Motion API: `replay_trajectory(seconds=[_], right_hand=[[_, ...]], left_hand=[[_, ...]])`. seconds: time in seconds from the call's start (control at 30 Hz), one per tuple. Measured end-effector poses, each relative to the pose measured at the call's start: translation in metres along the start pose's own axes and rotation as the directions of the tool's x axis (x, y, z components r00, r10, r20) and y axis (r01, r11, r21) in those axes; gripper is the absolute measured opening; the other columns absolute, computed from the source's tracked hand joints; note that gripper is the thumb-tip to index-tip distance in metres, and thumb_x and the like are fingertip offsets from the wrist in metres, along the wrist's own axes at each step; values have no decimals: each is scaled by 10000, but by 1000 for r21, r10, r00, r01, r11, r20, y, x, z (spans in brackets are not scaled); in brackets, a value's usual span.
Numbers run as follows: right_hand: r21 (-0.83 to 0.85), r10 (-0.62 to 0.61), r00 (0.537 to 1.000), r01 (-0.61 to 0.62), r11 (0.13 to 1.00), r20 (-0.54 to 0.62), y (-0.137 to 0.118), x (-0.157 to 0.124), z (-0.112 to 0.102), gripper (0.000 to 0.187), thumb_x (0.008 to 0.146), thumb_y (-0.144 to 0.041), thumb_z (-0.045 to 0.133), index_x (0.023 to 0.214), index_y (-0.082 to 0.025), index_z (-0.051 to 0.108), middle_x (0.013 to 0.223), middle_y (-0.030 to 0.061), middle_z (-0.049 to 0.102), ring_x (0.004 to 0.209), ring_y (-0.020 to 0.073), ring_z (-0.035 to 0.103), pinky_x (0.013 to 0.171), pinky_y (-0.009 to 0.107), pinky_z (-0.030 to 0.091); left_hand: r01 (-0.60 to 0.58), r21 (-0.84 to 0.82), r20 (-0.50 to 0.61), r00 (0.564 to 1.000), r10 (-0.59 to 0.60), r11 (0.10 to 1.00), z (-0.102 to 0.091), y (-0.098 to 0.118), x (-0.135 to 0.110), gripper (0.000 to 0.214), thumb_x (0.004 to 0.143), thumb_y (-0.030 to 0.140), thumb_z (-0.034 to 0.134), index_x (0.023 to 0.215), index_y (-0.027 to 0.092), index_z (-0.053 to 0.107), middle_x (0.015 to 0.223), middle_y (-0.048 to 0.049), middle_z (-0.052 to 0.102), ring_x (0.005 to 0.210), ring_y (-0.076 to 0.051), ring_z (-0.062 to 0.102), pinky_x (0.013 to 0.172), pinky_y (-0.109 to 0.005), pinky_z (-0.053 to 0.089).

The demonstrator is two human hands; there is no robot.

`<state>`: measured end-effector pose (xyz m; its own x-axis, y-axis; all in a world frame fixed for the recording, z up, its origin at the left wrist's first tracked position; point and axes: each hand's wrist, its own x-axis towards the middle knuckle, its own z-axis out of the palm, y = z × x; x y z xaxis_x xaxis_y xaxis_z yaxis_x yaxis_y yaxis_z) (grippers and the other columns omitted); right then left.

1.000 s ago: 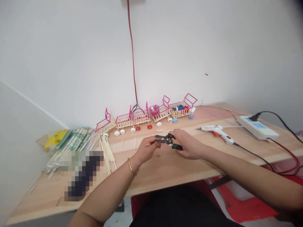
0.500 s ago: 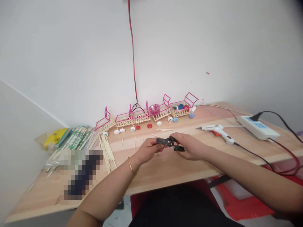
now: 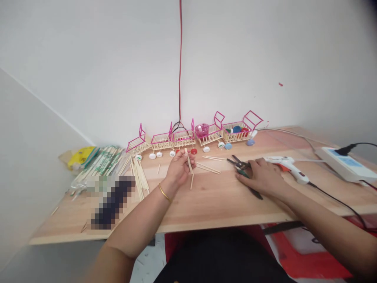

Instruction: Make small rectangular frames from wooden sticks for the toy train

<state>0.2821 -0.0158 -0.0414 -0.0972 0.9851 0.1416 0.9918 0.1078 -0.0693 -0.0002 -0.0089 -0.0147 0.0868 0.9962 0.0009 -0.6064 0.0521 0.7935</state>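
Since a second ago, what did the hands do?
The left hand let go of the pliers and now pinches a stick. The right hand carried the pliers rightward and down onto the table, resting over them. The carts, glue gun and stick pile stayed put.

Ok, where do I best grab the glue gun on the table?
Probably by its handle, from above: the glue gun lies flat, nozzle end toward the right hand, cord trailing off the handle to the right.
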Motion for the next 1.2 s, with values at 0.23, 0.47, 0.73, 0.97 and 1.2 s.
replay_trajectory(seconds=[0.23, 0.47, 0.73, 0.97, 1.2], right_hand=[[91, -233, 962, 247, 965, -142, -19, 7, -9, 541, 804, -497, 490, 1221, -152, 510, 1154, 186, 524, 1027, 334, 509, 831, 459, 406], [176, -425, 895, 400, 900, 140, -85, 45, -16, 193, 745, -235, 568, 860, -115, 666, 851, 156, 676, 808, 243, 622, 699, 309, 446], [170, -431, 880, 402, 900, 198, -105, 57, -14, 78, 565, -149, 631, 641, -133, 639, 753, 184, 678, 730, 289, 622, 594, 326, 429], [427, -447, 894, 397, 813, 20, -95, 44, -10, 184, 790, -229, 449, 895, -151, 579, 757, 49, 640, 668, 153, 572, 586, 248, 414], [731, -532, 847, 362, 578, 1, -96, 29, -7, 196, 842, -303, 448, 782, -172, 580, 676, -1, 623, 616, 125, 566, 588, 235, 418]], left_hand=[[-6, -13, -132, 991, 4, 1000, -3, -2, 3, 113, 778, 132, 556, 837, 165, 465, 698, -3, 589, 573, -87, 555, 616, -250, 460], [-26, 69, -196, 980, 39, 997, -5, -2, 6, 82, 771, 167, 574, 812, 115, 526, 621, 21, 507, 472, -36, 419, 480, -169, 339], [-28, 49, -219, 975, 38, 998, -8, -8, 9, 80, 756, 146, 607, 762, 129, 528, 651, 16, 524, 540, -51, 493, 543, -182, 410], [-10, -32, -115, 993, 6, 999, -3, -14, 4, 94, 706, 100, 672, 760, 106, 595, 806, -33, 614, 769, -99, 604, 846, -296, 474], [-67, 93, 22, 998, 65, 993, 8, -23, -5, 216, 654, 168, 729, 847, 139, 637, 919, -47, 658, 893, -155, 629, 886, -336, 463]])
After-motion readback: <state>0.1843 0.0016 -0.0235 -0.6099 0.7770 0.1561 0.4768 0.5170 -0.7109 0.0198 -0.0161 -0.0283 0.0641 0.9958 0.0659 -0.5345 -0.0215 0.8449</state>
